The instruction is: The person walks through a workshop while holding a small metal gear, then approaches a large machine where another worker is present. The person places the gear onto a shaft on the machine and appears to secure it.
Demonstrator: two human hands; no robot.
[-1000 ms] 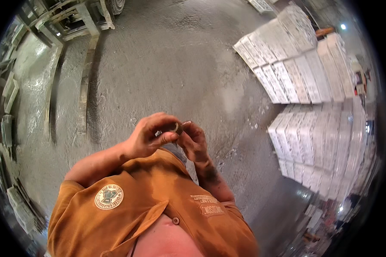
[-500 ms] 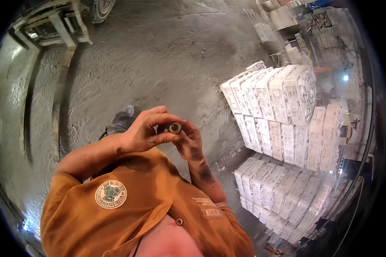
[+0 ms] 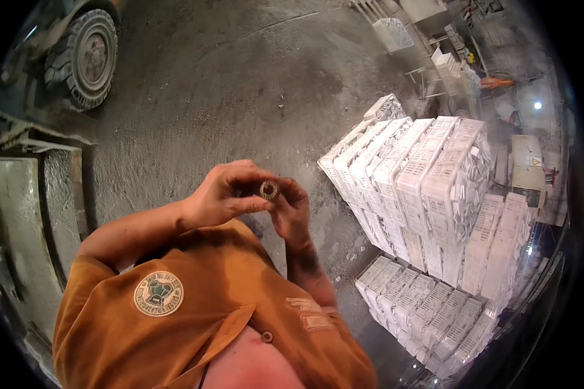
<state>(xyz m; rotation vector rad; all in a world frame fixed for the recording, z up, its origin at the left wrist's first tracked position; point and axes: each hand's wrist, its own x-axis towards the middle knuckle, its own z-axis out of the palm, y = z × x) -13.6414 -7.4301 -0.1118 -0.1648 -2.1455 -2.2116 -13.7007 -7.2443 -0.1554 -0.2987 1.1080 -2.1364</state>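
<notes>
From where I stand, the left hand (image 3: 229, 191) pinches a small ring-shaped piece (image 3: 269, 190) in front of the brown shirt (image 3: 220, 279); the right hand (image 3: 292, 212) curls beside it, its grip I cannot tell. Better, I think, to hold the rim lightly.

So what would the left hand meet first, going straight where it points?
Past the small ring-ended piece between them, the left hand would probably first meet the right hand; depth is unclear.

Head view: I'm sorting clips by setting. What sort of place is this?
Probably an industrial warehouse or factory floor: tall stacks of white crates packed with pale pieces, a large vehicle wheel and a rough grey floor suggest it.
</notes>
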